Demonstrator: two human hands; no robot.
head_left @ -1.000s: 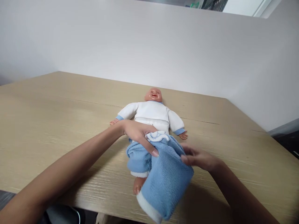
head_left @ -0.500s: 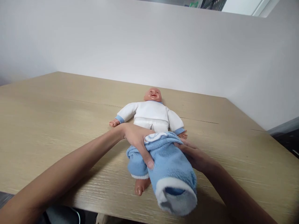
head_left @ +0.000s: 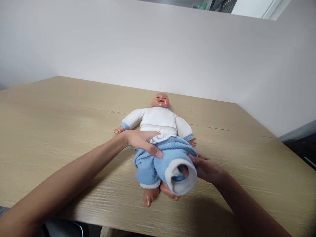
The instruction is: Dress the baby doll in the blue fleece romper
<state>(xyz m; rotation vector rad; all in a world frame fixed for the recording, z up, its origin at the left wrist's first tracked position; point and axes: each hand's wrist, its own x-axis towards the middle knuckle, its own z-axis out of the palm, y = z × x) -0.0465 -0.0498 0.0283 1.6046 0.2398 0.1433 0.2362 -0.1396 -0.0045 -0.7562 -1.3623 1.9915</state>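
A baby doll (head_left: 158, 118) in a white top lies on its back, head away from me. Light blue fleece doll pants (head_left: 146, 172) with white cuffs cover its legs. One doll foot (head_left: 149, 197) sticks out of the left cuff. Another foot (head_left: 170, 192) shows beneath the right pant leg, whose open cuff (head_left: 181, 189) faces me. Something skin-toned shows inside that cuff; I cannot tell what. My left hand (head_left: 144, 141) grips the pants near the waistband, thumb on top. At the other side, my right hand (head_left: 206, 168) holds the right pant leg, its fingers partly hidden.
All this is on a wooden table (head_left: 74, 125) with a seam across it. Behind stands a pale wall (head_left: 148, 46) with an opening at the top. A dark object (head_left: 301, 144) is beyond the right edge, and dark items are below the front edge.
The right pant leg has been pulled up and back, bunching shorter, and its cuff has tipped toward me. The doll's second foot now shows under it. My left thumb has moved up.
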